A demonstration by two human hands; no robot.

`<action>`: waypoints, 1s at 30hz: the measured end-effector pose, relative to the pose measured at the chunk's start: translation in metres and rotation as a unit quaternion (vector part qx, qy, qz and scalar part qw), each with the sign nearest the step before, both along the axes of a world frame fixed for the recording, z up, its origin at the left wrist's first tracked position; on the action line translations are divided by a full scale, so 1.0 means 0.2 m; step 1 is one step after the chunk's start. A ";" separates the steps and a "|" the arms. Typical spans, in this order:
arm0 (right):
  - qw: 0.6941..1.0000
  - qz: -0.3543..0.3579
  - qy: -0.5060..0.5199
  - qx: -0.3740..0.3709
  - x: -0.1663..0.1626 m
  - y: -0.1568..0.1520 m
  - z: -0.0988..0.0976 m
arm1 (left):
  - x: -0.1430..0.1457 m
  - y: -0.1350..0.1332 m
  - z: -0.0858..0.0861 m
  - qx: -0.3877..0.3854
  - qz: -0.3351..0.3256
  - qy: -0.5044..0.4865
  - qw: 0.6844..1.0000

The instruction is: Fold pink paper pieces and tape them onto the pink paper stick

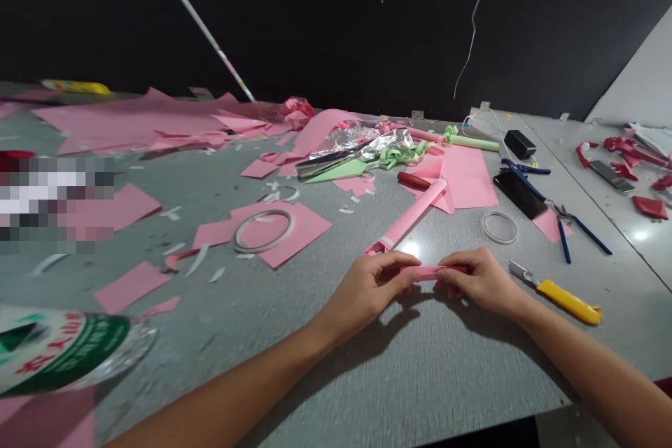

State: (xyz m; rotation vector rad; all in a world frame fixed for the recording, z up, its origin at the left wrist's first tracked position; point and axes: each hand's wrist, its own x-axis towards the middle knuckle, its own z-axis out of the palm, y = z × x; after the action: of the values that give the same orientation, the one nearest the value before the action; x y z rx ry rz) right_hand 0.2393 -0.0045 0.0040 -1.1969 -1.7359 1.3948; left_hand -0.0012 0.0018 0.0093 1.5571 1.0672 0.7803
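A narrow strip of pink paper (428, 273) is stretched level between my two hands, just above the grey table. My left hand (370, 285) pinches its left end between thumb and fingers. At the other end, my right hand (479, 278) pinches it the same way. Just beyond the strip lies a rolled pink paper tube (412, 217), slanting away to the right. A yellow utility knife (570, 302) with its blade out rests right of my right hand. Nearby are a white tape ring (500, 227) and blue-handled pliers (582, 224).
A plastic bottle (68, 350) lies at the left. Pink sheets (299, 227), paper scraps and another tape ring (264, 231) spread across the table. Farther back are green paper strips (404, 153), silver foil (386, 143), a phone (519, 194) and a black adapter (519, 144).
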 end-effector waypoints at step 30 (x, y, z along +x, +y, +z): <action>0.993 0.022 0.043 -0.106 0.06 0.05 0.00 | 0.00 0.04 -0.03 -0.071 -0.067 -0.010 0.995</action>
State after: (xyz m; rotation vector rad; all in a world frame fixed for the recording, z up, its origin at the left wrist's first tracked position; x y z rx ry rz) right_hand 0.2505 0.0051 0.0032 -1.1936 -1.5949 1.6667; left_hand -0.0020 0.0104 0.0026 1.4793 0.9714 0.6148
